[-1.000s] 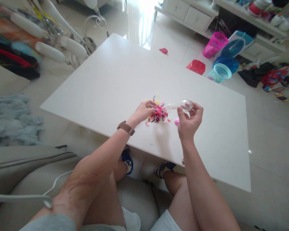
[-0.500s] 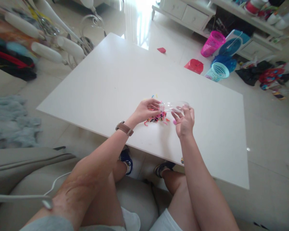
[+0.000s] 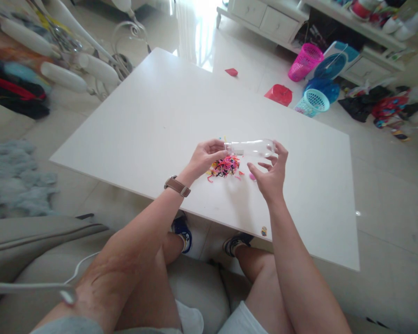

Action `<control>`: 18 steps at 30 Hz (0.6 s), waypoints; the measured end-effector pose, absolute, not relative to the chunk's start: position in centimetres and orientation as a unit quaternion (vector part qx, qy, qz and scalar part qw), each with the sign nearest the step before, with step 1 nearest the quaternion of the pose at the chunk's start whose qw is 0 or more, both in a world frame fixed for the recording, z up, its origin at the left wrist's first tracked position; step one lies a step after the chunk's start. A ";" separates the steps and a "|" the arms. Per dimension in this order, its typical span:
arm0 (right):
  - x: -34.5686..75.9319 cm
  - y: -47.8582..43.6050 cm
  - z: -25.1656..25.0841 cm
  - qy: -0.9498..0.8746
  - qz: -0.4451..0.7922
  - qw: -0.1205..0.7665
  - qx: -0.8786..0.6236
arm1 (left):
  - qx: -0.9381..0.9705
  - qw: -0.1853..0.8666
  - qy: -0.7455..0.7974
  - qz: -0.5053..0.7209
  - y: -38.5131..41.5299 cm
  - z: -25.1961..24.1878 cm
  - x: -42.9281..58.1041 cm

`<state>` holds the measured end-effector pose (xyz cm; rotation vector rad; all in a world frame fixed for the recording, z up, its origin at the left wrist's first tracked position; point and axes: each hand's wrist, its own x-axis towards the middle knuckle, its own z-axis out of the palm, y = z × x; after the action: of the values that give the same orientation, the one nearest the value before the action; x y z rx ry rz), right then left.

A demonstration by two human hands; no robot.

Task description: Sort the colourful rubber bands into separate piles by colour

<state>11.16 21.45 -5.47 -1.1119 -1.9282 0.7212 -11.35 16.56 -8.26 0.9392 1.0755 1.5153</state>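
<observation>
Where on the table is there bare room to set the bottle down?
Bare: the whole far half of the white table, and its right side past the right hand. Crowded: under the clear plastic bottle, which the left hand pinches at its neck, lie the pile of colourful elastic bands and a small pink round piece.

A white desk (image 3: 153, 116) stands on a pale, glossy tiled floor (image 3: 386, 195). On its top, directly beneath the gap between the left hand (image 3: 204, 159) and the right hand (image 3: 270, 174), lies a heap of small elastic bands (image 3: 225, 166) in pink, orange, yellow and black. A few stray bands are scattered around the heap. A small pink cap (image 3: 252, 176) rests on the desk just beside the heap, under the right hand's fingers. Nearer the person, close to the right forearm, a tiny yellow mark (image 3: 264, 230), too small to identify, sits at the desk's front edge.
</observation>
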 end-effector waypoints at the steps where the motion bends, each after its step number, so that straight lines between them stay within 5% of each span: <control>1: 11.3 21.4 -5.4 -0.769 0.264 0.390 -0.433 | 0.392 0.506 0.448 0.624 16.6 -8.3 -11.3; 13: 11.5 21.2 -5.3 -0.813 0.224 0.331 -0.424 | 0.410 0.472 0.483 0.614 16.4 -8.1 -11.2; 18: 13.0 23.0 -6.9 -0.677 0.294 0.405 -0.540 | 0.395 0.490 0.480 0.612 16.2 -7.3 -11.5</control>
<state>13.03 22.99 -6.86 -1.3640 -1.7085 0.7412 -11.55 16.19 -7.35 0.9595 1.1661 1.4857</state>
